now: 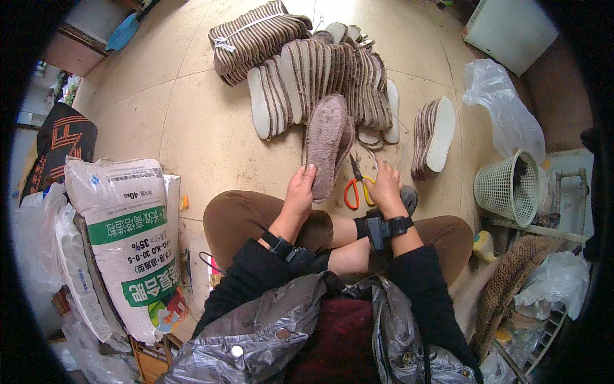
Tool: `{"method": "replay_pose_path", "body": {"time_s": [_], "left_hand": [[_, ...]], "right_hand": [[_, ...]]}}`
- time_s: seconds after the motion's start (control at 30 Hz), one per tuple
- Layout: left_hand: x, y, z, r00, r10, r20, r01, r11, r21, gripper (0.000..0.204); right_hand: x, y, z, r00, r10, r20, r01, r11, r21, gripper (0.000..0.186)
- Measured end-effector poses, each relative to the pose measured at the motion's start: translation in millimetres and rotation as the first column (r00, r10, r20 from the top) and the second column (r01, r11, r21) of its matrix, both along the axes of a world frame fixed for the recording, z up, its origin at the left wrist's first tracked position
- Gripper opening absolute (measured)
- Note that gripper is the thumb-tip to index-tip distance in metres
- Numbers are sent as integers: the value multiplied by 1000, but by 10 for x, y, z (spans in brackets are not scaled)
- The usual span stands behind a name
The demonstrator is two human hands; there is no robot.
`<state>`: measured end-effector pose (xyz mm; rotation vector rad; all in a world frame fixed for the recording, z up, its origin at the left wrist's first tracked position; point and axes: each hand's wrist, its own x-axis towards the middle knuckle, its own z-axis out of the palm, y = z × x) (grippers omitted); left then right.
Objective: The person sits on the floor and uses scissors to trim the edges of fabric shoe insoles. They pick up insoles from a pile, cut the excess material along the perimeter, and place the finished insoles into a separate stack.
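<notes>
My left hand (301, 189) grips the heel end of fuzzy brown insoles (324, 137), at least two lying together, raised over the floor. Its thumb lies across the top one. My right hand (385, 187) is low over the floor with its fingers curled together. A thin pale cord (369, 152) runs up from its fingertips. Just left of that hand lies a pair of scissors (355, 187) with red and yellow handles, blades pointing away from me. Beyond my left hand, a long row of insoles (332, 73) stands on edge, brown fuzz alternating with white undersides.
A bundle of insoles (256, 38) tied with white string lies at the far left of the row. A smaller stack (435, 137) stands at the right. A white basket (507, 190) and a clear plastic bag (499, 96) are farther right; a large sack (121, 237) leans at left.
</notes>
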<state>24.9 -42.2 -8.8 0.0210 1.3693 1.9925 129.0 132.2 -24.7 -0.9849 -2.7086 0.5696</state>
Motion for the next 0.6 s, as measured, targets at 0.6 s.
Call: {"method": "replay_pose_path", "body": {"time_s": [0.6], "left_hand": [[38,23,-7,977,-144,155,135,989,64,37]], "right_hand": [[-142,-147,44,888,-282,-363,-355,81,-931,34]]}}
